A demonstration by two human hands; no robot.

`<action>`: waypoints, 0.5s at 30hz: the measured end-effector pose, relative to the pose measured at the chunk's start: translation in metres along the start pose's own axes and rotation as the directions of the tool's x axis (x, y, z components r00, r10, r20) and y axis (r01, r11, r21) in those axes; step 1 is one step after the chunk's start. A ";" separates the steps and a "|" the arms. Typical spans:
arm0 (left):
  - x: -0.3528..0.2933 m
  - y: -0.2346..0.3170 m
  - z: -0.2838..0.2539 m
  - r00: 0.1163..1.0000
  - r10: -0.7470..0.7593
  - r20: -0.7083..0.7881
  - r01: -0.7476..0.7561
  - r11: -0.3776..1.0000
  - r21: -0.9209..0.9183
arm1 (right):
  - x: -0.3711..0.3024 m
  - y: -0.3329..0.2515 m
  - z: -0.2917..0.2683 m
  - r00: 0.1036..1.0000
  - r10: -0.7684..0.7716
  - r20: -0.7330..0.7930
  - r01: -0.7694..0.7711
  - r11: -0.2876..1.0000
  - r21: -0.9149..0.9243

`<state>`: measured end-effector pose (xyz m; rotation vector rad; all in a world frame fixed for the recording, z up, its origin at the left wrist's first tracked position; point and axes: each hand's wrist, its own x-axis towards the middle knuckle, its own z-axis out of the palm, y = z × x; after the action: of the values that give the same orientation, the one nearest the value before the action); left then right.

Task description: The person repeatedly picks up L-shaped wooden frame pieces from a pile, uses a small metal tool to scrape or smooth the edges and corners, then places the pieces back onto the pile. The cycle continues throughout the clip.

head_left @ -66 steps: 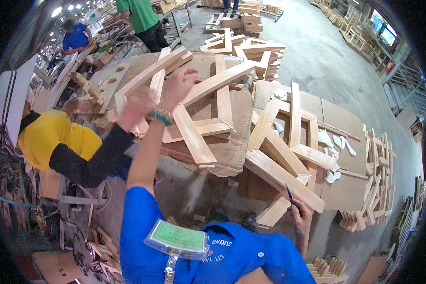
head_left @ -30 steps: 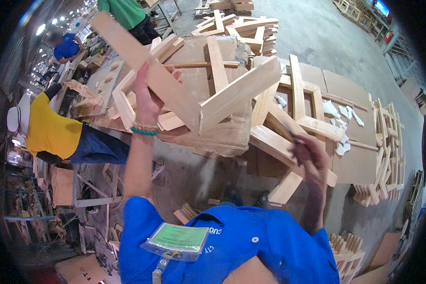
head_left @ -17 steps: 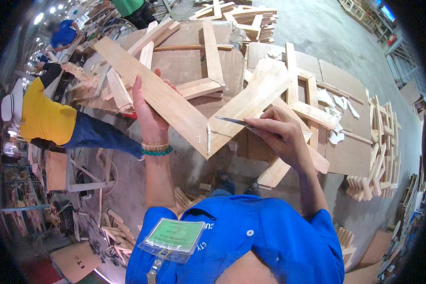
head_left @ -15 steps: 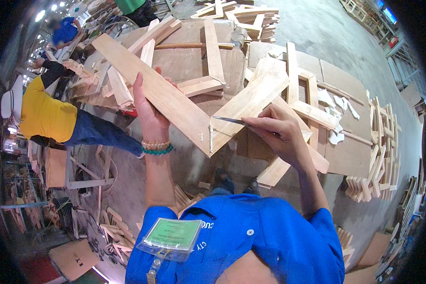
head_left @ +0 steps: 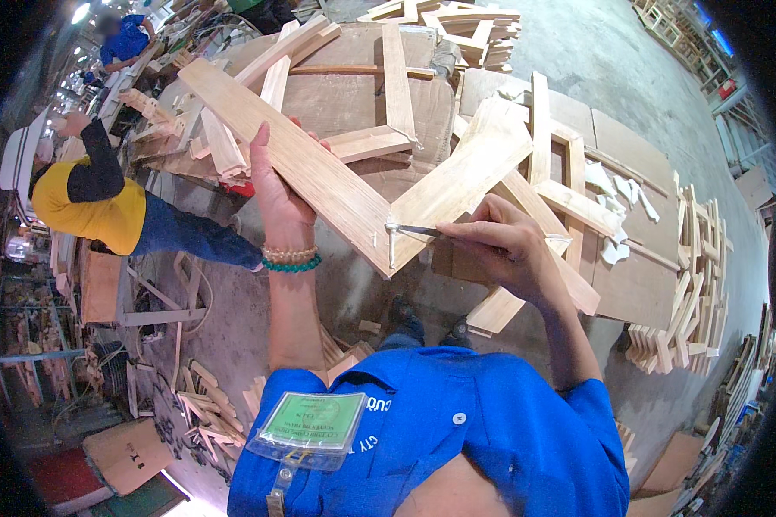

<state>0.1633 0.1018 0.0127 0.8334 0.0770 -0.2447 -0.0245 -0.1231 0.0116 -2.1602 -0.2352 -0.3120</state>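
Field notes, woodshop floor. The person held up a V-shaped wooden frame piece (head_left: pixel 379 185), two flat boards joined at a corner that pointed down toward the chest. The left hand (head_left: pixel 278 191) had its grip clamped on the left board from behind, fingers up along the wood. The right hand (head_left: pixel 502 246) had its grip pinched together on a thin metal tool (head_left: pixel 409 230), whose tip touched the corner joint of the frame piece.

To do this well, I judged: keep the left hand firm so the joint cannot swing, and work the tool lightly along the seam, since the tip could slip off the corner toward the body.

Counts: one frame piece in hand, two boards in it; one tool; two hands at work. Behind the frame piece, a desk (head_left: pixel 345 95) covered in brown board carried several similar wooden pieces, too overlapped to count. Left of the frame piece, one co-worker in yellow (head_left: pixel 95 202) bent over.
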 end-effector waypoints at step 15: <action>0.010 -0.007 -0.001 1.000 0.002 0.023 -0.001 1.000 -0.013 | -0.021 -0.006 0.003 0.994 0.038 0.101 -0.052 0.988 0.146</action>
<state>0.1715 0.0962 0.0053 0.8172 0.0564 -0.2521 -0.0456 -0.1184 0.0087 -2.0323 -0.2563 -0.1580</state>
